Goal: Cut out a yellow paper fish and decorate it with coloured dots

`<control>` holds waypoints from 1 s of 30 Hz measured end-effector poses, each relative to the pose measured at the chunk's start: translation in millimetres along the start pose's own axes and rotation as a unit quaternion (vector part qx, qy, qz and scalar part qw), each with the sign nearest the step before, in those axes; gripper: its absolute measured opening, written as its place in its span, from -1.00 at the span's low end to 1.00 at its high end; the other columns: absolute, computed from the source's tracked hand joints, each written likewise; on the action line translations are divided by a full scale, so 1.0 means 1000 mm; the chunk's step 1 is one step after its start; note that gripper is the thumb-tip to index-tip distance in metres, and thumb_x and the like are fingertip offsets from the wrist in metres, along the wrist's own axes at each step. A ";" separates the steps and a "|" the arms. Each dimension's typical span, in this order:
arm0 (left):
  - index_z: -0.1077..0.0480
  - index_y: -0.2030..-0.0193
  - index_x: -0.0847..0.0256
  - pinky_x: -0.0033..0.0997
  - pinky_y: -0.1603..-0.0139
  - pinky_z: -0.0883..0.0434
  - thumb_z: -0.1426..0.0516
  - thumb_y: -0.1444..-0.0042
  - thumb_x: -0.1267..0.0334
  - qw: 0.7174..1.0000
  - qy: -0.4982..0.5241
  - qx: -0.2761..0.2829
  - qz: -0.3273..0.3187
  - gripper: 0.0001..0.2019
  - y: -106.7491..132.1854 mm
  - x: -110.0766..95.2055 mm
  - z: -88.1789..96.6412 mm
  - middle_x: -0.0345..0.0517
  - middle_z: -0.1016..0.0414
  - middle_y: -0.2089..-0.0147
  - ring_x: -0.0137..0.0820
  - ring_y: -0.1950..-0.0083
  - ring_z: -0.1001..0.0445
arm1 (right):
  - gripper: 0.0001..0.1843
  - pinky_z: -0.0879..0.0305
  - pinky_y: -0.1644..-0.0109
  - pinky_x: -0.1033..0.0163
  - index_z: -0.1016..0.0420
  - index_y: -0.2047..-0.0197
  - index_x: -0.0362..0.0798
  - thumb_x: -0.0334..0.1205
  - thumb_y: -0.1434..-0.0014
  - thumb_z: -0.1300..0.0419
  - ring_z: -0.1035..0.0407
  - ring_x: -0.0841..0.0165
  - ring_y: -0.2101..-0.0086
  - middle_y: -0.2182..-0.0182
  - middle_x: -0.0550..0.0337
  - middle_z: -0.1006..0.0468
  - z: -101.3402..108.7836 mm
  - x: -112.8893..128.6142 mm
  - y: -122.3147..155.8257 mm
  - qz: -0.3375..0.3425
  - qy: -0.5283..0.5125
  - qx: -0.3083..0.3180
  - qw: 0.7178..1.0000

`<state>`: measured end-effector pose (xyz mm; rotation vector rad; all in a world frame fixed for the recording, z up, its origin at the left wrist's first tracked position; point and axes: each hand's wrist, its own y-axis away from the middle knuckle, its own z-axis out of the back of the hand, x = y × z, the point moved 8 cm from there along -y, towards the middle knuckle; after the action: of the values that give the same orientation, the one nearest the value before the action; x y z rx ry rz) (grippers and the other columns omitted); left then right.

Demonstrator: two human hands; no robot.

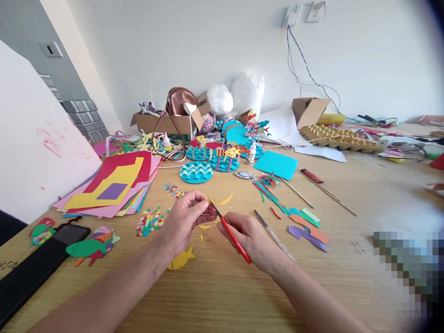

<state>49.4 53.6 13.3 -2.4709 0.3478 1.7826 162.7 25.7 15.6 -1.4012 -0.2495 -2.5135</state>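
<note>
Head view shows the left hand (185, 219), fingers pinched on a yellow paper scrap (209, 200) above the wooden surface (222, 296), while the right hand (249, 238) has its fingers clamped on red scissors (231, 232) whose blades meet that scrap, near a yellow fish cutout (180, 260).

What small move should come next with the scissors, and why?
Probably close the red scissors for a short snip. The right hand holds them with the blade tips at the small yellow piece pinched in the left hand, and yellow offcuts lie on the table below, so trimming seems under way.
</note>
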 end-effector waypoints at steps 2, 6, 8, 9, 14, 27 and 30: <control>-0.32 0.45 0.27 -0.47 0.28 -0.41 -0.21 0.07 0.27 1.000 0.003 -0.002 -0.001 -0.85 0.000 0.000 0.000 -0.21 -0.46 0.47 -0.50 0.40 -0.43 | -0.64 0.13 0.56 0.36 -0.07 0.62 -0.05 -0.11 -0.15 0.04 0.04 0.50 0.60 0.66 0.35 -0.08 0.002 0.001 0.000 0.012 0.019 -0.009 1.000; -0.32 0.46 0.27 -0.45 0.26 -0.42 -0.22 0.08 0.27 1.000 0.005 0.000 0.005 -0.84 -0.001 0.004 0.001 -0.21 -0.45 0.47 -0.50 0.40 -0.44 | -0.64 0.15 0.56 0.36 -0.07 0.64 -0.05 -0.13 -0.12 0.00 0.05 0.50 0.61 0.69 0.36 -0.09 0.003 0.000 -0.001 0.026 0.044 -0.018 0.999; -0.32 0.46 0.27 -0.45 0.26 -0.42 -0.22 0.08 0.26 1.000 0.005 0.002 0.007 -0.84 0.000 0.005 0.002 -0.20 -0.46 0.46 -0.50 0.40 -0.44 | -0.64 0.14 0.58 0.36 -0.08 0.64 -0.05 -0.12 -0.12 0.00 0.03 0.51 0.61 0.69 0.35 -0.10 0.001 -0.002 -0.002 0.022 0.033 -0.012 0.999; -0.32 0.46 0.27 -0.45 0.26 -0.42 -0.22 0.08 0.26 1.000 0.004 0.002 0.008 -0.84 0.000 0.005 0.003 -0.20 -0.46 0.46 -0.50 0.40 -0.44 | -0.64 0.13 0.58 0.37 -0.09 0.63 -0.05 -0.10 -0.12 0.00 0.01 0.51 0.62 0.69 0.35 -0.11 0.000 -0.004 -0.003 0.018 0.020 -0.005 1.000; -0.33 0.43 0.27 -0.44 0.26 -0.42 -0.19 0.03 0.22 1.000 -0.024 -0.002 -0.003 -0.84 0.002 0.001 0.009 -0.17 -0.47 0.44 -0.46 0.37 -0.46 | -0.62 0.07 0.63 0.39 -0.14 0.59 -0.04 0.01 -0.13 0.00 -0.08 0.52 0.68 0.73 0.37 -0.19 -0.012 -0.013 -0.002 -0.039 -0.083 0.065 0.994; -0.35 0.43 0.26 -0.46 0.42 -0.41 -0.15 0.05 0.24 0.985 -0.172 0.021 0.003 -0.88 0.007 0.003 0.003 -0.19 -0.43 0.49 -0.46 0.45 -0.41 | -0.75 -0.02 0.56 0.41 -0.25 0.43 -0.06 -0.17 0.11 -0.26 -0.13 0.54 0.58 0.57 0.37 -0.30 0.005 -0.010 -0.004 -0.020 -0.288 -0.043 0.957; -0.33 0.46 0.26 -0.48 0.45 -0.39 -0.13 0.05 0.26 0.977 -0.206 0.058 0.005 -0.89 0.006 0.010 -0.007 -0.23 -0.39 0.54 -0.48 0.49 -0.38 | -0.76 -0.06 0.51 0.39 -0.25 0.46 -0.08 -0.22 0.15 -0.26 -0.16 0.52 0.54 0.52 0.34 -0.33 0.008 -0.009 -0.005 -0.004 -0.281 -0.071 0.957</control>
<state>57.4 45.4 6.9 -1.9587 0.4161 2.1440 172.2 34.3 11.9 -2.1545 -0.1761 -2.1136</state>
